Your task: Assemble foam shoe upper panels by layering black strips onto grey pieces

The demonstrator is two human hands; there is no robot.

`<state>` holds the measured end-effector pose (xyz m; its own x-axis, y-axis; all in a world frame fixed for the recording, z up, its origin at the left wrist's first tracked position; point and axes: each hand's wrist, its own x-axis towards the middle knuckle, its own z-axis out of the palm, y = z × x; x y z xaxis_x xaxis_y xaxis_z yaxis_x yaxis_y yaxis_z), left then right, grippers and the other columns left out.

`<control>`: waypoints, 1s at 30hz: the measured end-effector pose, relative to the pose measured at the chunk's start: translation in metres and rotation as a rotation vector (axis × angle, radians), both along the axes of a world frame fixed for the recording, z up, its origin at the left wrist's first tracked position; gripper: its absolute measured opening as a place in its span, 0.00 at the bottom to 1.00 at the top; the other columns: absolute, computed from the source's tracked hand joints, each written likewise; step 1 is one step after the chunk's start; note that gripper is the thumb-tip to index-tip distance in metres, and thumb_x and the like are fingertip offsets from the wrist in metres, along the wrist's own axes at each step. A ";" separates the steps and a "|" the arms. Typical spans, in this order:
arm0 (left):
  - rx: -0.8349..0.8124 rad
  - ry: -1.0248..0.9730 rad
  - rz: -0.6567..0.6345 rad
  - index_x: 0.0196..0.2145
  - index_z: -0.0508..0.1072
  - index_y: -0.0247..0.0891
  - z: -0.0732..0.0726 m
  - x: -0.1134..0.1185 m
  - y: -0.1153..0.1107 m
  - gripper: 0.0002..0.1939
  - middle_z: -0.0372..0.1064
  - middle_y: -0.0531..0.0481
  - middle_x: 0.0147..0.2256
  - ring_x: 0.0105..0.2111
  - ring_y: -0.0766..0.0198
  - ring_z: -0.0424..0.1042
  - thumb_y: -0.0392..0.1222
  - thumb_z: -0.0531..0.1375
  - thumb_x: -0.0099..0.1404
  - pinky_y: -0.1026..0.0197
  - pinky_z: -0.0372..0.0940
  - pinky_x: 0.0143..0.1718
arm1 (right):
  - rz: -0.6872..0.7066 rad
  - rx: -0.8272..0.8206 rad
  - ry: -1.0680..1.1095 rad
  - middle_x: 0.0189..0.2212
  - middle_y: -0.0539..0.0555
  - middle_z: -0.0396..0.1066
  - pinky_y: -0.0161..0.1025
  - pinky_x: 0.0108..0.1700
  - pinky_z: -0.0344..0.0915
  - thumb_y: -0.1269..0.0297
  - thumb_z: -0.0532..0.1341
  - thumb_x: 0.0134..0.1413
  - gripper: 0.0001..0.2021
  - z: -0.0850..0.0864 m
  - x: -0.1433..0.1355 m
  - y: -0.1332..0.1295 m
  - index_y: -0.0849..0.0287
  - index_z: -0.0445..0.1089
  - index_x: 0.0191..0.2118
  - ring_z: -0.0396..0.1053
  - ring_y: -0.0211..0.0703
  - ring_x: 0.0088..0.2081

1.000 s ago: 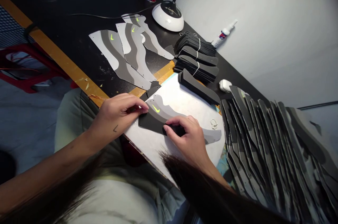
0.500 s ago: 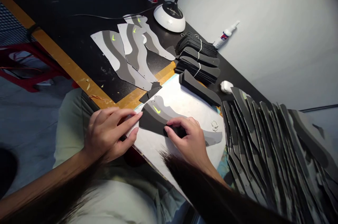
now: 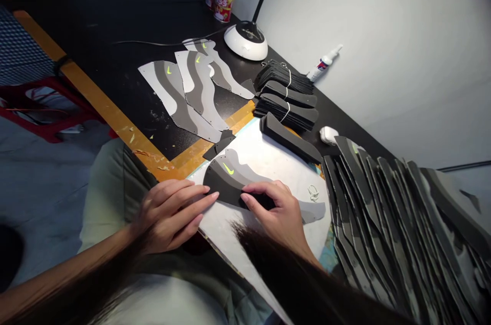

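Note:
A flat shoe upper piece (image 3: 249,178) in layered greys, with a small yellow-green swoosh, lies on a white board. A black panel (image 3: 219,182) covers its near left part. My left hand (image 3: 174,215) has its fingers stretched out, with the tips on the black panel's lower left edge. My right hand (image 3: 276,207) is bent over the middle of the piece. Its thumb and index finger come together at the black panel's edge, and the other fingers are curled, partly hiding the piece.
Several loose upper pieces (image 3: 184,87) lie on the black table behind. Banded stacks of black panels (image 3: 286,102) and a loose stack (image 3: 289,138) sit beyond the white board (image 3: 230,235). Many upper pieces (image 3: 383,212) stand at right. A lamp base (image 3: 245,49) and a glue bottle (image 3: 324,64) are near the wall.
My left fingertips have slid from the panel's left corner along its lower edge, nearer my right hand. My right hand keeps its place on the piece. The whole view has shifted slightly.

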<state>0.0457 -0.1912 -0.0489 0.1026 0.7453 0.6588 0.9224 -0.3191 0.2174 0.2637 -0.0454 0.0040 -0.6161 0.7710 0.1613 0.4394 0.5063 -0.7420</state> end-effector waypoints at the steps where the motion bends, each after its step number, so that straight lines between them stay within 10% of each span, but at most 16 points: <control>1: 0.016 -0.017 -0.011 0.59 0.75 0.40 -0.003 -0.001 -0.002 0.20 0.78 0.45 0.48 0.51 0.54 0.74 0.33 0.59 0.71 0.51 0.67 0.59 | -0.010 -0.006 0.013 0.34 0.47 0.82 0.45 0.44 0.65 0.63 0.70 0.60 0.02 0.000 0.000 0.000 0.48 0.82 0.37 0.75 0.47 0.37; 18: 0.112 -0.029 -0.039 0.55 0.77 0.34 -0.005 -0.026 0.008 0.20 0.80 0.41 0.48 0.52 0.49 0.77 0.30 0.59 0.66 0.49 0.73 0.54 | -0.025 -0.010 -0.007 0.33 0.48 0.81 0.45 0.46 0.63 0.65 0.68 0.58 0.02 0.003 -0.005 -0.002 0.51 0.80 0.35 0.74 0.46 0.37; 30: -0.128 0.005 -0.223 0.72 0.61 0.34 0.010 -0.016 0.016 0.31 0.69 0.40 0.65 0.68 0.50 0.65 0.40 0.57 0.74 0.50 0.62 0.70 | 0.005 -0.025 -0.068 0.32 0.49 0.81 0.47 0.47 0.63 0.64 0.68 0.59 0.02 0.006 -0.005 -0.001 0.51 0.80 0.35 0.72 0.47 0.36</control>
